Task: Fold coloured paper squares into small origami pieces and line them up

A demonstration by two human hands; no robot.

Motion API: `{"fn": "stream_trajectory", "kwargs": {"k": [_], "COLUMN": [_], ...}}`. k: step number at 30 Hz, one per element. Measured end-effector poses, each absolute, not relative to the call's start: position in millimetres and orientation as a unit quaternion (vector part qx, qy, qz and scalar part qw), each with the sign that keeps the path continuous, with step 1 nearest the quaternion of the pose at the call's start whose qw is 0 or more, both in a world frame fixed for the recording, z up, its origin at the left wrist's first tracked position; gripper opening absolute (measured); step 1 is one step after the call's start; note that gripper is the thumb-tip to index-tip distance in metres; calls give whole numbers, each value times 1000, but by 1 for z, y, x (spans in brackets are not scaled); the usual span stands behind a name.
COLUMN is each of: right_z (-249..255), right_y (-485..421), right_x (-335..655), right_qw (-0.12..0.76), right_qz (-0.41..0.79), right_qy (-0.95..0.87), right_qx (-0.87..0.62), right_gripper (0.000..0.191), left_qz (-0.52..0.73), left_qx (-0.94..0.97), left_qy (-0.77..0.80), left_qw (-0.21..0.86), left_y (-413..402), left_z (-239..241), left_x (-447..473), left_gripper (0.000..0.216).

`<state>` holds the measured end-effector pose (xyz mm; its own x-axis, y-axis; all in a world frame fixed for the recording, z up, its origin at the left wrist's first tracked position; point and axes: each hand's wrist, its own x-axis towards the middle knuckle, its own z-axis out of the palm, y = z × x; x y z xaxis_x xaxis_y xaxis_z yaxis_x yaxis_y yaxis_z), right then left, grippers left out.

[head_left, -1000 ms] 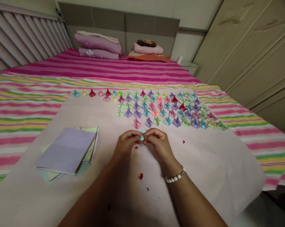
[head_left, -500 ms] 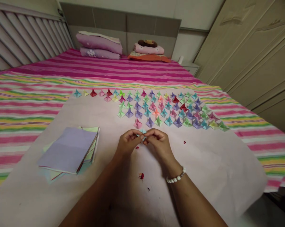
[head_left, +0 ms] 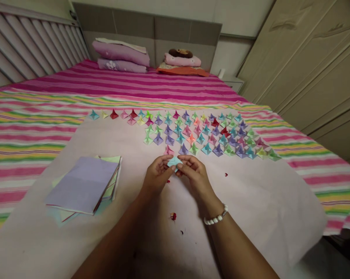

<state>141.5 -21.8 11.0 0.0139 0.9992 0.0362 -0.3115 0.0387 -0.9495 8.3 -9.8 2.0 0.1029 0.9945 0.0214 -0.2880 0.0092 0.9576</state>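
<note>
**Both hands pinched on a small blue paper fold**

Squarely between the two hands sits a small light-blue folded paper piece point(head_left: 174, 162), held just above the pale cloth point(head_left: 250, 201) that covers the near part of the bed. The left hand point(head_left: 156, 176) grips its left side, fingertips point(head_left: 166, 162) drawn together on the paper. The right hand point(head_left: 193, 173), with a white bead bracelet point(head_left: 216, 218) at the wrist, nips the right side in the same way, fingers curled close and touching the fold. Just beyond the hands lie rows of finished folded paper shapes point(head_left: 198, 133) in many colours, the nearest ones right by the fingertips. Well to the left on the cloth rests a stack of coloured paper sheets point(head_left: 83, 185), a lilac sheet uppermost. A few red scraps point(head_left: 173, 216) lie between the forearms.
</note>
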Motion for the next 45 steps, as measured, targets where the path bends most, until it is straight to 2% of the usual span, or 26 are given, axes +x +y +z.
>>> {"fn": "stream_trajectory", "kwargs": {"k": [5, 11, 20, 26, 33, 39, 42, 45], "right_z": [8, 8, 9, 8, 10, 5, 6, 8], "right_y": [-20, -20, -20, -20, -20, -18, -19, -20], "right_x": [142, 145, 147, 143, 143, 146, 145, 145], "right_qw": [558, 544, 524, 558, 560, 545, 531, 537], "right_qz": [574, 558, 527, 538, 549, 567, 580, 581], "right_qy": [-427, -453, -484, -441, -426, -436, -450, -444], "right_qx": [-421, -434, -461, -452, -451, -437, -424, -420], "right_gripper": [15, 16, 25, 22, 22, 21, 22, 23], "left_qz": [533, 481, 484, 493, 509, 576, 551, 532], "left_qx": [430, 461, 487, 462, 502, 503, 565, 589], "left_qy": [415, 455, 454, 478, 455, 378, 373, 387], "left_qw": [600, 590, 568, 561, 531, 522, 488, 470], "left_y": [-10, -11, -13, -13, -16, -11, -9, -9], "left_z": [7, 8, 3, 4, 2, 1, 1, 1], "left_x": [6, 2, 1, 3, 5, 5, 1, -2], "left_gripper": [52, 32, 30, 31, 24, 21, 14, 22]}}
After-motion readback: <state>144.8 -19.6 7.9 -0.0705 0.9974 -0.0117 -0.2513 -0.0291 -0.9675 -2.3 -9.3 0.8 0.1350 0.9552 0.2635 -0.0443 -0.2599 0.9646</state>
